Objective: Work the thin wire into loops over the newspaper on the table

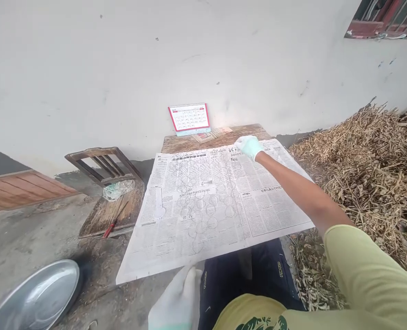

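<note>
A newspaper sheet with pencil-like circles and wavy lines drawn over its middle covers most of the wooden table. My right hand, in a white and mint glove, is closed at the sheet's far edge; whatever its fingers pinch is hidden. Below the near edge is my left hand, gloved the same way, by my left thigh. Its thumb lies close to the fingers, but the fingertips are indistinct. On the sheet's left part lies a white strip with a round end.
Against the wall stands a desk calendar, with printed paper beside it. The wooden chair at left bears a plastic bag and a red-handled screwdriver. A metal basin is at lower left; dry stalks heap up at right.
</note>
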A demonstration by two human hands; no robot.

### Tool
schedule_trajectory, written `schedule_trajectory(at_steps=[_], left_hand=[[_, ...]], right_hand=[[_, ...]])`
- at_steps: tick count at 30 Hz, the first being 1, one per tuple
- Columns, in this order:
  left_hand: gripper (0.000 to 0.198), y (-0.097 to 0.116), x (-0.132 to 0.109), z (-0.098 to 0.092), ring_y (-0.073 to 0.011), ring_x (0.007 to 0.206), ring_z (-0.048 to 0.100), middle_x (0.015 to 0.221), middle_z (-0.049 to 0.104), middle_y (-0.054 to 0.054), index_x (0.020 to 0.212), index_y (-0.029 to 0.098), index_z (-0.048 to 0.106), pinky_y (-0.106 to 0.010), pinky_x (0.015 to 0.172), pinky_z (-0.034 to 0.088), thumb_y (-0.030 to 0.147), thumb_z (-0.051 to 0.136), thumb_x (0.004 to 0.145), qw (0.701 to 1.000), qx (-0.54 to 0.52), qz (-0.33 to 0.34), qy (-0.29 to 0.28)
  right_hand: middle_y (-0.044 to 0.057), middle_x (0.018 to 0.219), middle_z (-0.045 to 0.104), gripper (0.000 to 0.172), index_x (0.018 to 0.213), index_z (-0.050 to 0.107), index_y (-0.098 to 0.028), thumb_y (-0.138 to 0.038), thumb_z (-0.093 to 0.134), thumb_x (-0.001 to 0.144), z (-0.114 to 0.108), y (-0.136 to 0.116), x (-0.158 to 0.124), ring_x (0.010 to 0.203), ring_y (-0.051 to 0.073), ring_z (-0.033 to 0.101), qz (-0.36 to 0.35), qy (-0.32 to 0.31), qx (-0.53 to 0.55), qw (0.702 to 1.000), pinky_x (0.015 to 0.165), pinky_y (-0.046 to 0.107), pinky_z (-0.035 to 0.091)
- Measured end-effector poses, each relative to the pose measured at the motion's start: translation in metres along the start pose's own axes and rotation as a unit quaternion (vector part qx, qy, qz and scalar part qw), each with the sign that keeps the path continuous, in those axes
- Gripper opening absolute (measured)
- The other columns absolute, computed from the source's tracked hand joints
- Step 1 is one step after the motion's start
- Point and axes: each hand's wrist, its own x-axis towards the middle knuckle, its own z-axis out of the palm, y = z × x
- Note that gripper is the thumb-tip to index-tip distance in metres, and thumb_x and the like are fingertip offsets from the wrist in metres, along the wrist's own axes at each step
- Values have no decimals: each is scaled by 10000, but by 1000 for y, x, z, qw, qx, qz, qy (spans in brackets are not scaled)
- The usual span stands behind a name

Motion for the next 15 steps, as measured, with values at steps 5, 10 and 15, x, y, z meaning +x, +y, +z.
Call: schedule_trajectory(at_steps=[5,10,15], left_hand=[[392,68,7,14,-297,1018,775,948,837,-30,1039,307,820,-377,972,589,545,542,898,981,-111,160,-8],[425,127,26,26,-276,999,778,958,826,-86,1187,216,785,-424,1017,572,516,633,927,935,-281,198,-82],[426,159,27,51,-279,1006,762,946,818,-93,1216,206,784,-474,1019,552,484,740,896,878,-405,217,-133]], right_hand=[[6,678,534,353,757,549,-191,-306,421,1066,-11,-6,-80,645,153,447,-84,41,-4,996,639,315,304],[20,707,509,328,734,522,-196,-207,419,1045,-12,-20,-146,679,169,423,-186,57,-76,978,670,320,265],[46,709,571,227,801,620,-181,-119,500,985,-1,-33,-194,683,188,463,-214,53,-136,966,678,337,283]])
